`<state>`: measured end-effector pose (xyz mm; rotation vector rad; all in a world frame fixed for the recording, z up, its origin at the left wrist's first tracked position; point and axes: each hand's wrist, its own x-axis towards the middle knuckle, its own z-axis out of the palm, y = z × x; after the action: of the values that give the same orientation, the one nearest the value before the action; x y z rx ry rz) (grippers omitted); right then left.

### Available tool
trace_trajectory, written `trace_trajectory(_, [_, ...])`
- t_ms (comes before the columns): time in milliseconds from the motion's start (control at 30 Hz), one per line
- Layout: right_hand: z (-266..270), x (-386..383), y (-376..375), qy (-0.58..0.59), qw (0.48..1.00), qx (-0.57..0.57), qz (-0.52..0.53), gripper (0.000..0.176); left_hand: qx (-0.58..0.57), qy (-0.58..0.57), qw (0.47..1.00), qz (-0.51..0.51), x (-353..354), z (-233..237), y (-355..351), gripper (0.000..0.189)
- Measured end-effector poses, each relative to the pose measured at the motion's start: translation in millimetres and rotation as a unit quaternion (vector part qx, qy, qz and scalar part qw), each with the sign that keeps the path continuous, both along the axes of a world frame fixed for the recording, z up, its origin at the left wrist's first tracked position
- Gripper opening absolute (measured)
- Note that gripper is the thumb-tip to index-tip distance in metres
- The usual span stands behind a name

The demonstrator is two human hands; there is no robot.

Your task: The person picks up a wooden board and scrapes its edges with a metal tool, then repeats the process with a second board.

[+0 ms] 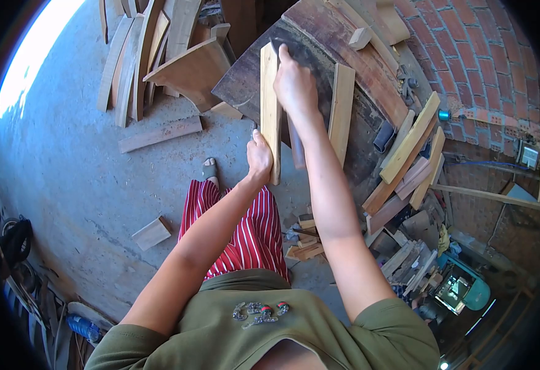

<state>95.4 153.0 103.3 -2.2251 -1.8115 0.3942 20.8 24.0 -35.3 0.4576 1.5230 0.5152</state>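
A pale wooden bar (270, 92) lies lengthwise over the near edge of the dark workbench (245, 74), its lower end sticking out toward me. My left hand (259, 157) is closed round the side of that end, thumb pointing up along it. Farther up, my right hand (296, 83) is curled beside the bar, with its index finger stretched toward the far end. A dark pointed tip (274, 46) shows next to that finger; I cannot tell what the right hand grips. Another pale wooden piece (342, 108) lies on the bench to the right.
A small wood block (360, 39) sits on the bench's far side. Curved boards (131, 68) lean in a stack at upper left. Wooden bars (410, 145) are piled at right by a brick wall (467, 55). A plank (161, 134) and an offcut (151, 233) lie on the floor.
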Motion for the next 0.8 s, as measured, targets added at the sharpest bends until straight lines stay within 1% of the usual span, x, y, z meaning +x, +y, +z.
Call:
trace_trajectory(33, [-5.4, 2.8, 13.7, 0.016, 0.999, 0.031, 0.006, 0.044, 0.001, 0.003, 1.0, 0.001, 0.5, -4.1, -1.0, 0.071])
trace_trajectory(67, [-11.2, 4.3, 17.5, -0.007, 0.999, 0.04, 0.012, 0.044, 0.008, 0.008, 1.0, 0.009, 1.3, -7.6, -2.1, 0.072])
trace_trajectory(100, [-9.1, 2.9, 9.1, -0.005, 0.999, 0.041, 0.011, 0.044, 0.014, 0.011, 1.0, 0.015, 3.1, -12.1, -2.8, 0.072])
trace_trajectory(233, [12.7, -14.0, -89.6, -0.016, 0.997, -0.078, -0.006, 0.049, 0.01, -0.016, 0.999, 0.03, 4.1, -9.2, -2.6, 0.071])
trace_trajectory(267, [14.4, -14.7, -103.6, -0.018, 0.997, -0.079, -0.003, 0.049, 0.017, -0.049, 0.998, 0.033, 4.4, -23.1, -4.8, 0.071])
trace_trajectory(333, [19.8, -16.6, -117.0, 0.002, 0.996, -0.084, 0.003, 0.05, 0.028, -0.027, 0.999, 0.026, 4.0, -18.6, -2.8, 0.071])
trace_trajectory(367, [15.6, -12.4, -103.7, -0.01, 0.996, -0.087, 0.002, 0.048, 0.037, -0.004, 0.999, 0.014, 3.4, -16.9, -5.1, 0.071])
trace_trajectory(400, [13.8, -10.3, -80.7, -0.011, 0.998, -0.055, -0.007, 0.046, 0.035, -0.001, 0.999, 0.015, 4.4, -22.1, -5.4, 0.07])
trace_trajectory(433, [7.5, -7.3, -55.6, -0.011, 1.0, -0.021, -0.015, 0.045, 0.016, -0.007, 1.0, 0.017, 1.9, -5.2, -2.1, 0.07])
trace_trajectory(467, [-3.7, 0.1, -28.2, -0.001, 1.0, 0.017, -0.007, 0.044, 0.021, 0.002, 1.0, 0.022, 2.0, -5.8, -3.4, 0.07])
trace_trajectory(500, [-4.4, 1.0, -13.3, 0.009, 0.998, 0.054, 0.001, 0.042, 0.025, 0.011, 0.999, 0.027, 2.1, -7.6, -2.5, 0.07])
trace_trajectory(533, [-6.2, -0.6, -18.1, 0.014, 0.998, 0.054, 0.0, 0.042, 0.02, 0.022, 0.999, 0.025, 3.0, -8.7, -0.2, 0.069])
trace_trajectory(567, [-6.4, -0.2, -28.8, 0.009, 0.999, 0.037, -0.001, 0.042, 0.019, 0.022, 0.999, 0.022, 3.2, -8.3, -2.6, 0.069])
trace_trajectory(600, [-0.9, -2.0, -41.4, 0.002, 1.0, 0.021, 0.001, 0.042, 0.013, -0.006, 0.999, 0.034, 3.5, 0.0, -0.4, 0.069])
trace_trajectory(633, [5.3, -6.5, -69.5, 0.01, 1.0, -0.016, -0.006, 0.044, 0.008, -0.034, 0.998, 0.047, 3.0, 4.4, 1.3, 0.069])
trace_trajectory(667, [9.4, -11.0, -99.2, 0.026, 0.998, -0.051, -0.013, 0.048, 0.02, -0.041, 0.998, 0.042, 3.2, -7.5, -0.1, 0.069])
trace_trajectory(700, [7.8, -15.4, -132.1, 0.034, 0.999, -0.034, -0.005, 0.053, 0.016, -0.043, 0.998, 0.044, 0.9, -6.7, -1.6, 0.069])
trace_trajectory(733, [13.3, -21.7, -156.1, 0.046, 0.998, -0.051, -0.013, 0.056, 0.027, -0.066, 0.997, 0.04, -0.6, -4.1, -1.9, 0.066])
trace_trajectory(767, [10.4, -21.7, -170.0, 0.071, 0.996, -0.048, -0.014, 0.056, 0.041, -0.088, 0.995, 0.035, -1.6, -2.6, -1.5, 0.063])
trace_trajectory(800, [19.7, -22.7, -164.5, 0.068, 0.995, -0.066, -0.011, 0.056, 0.061, -0.063, 0.996, 0.021, -1.7, -4.5, -0.8, 0.062])
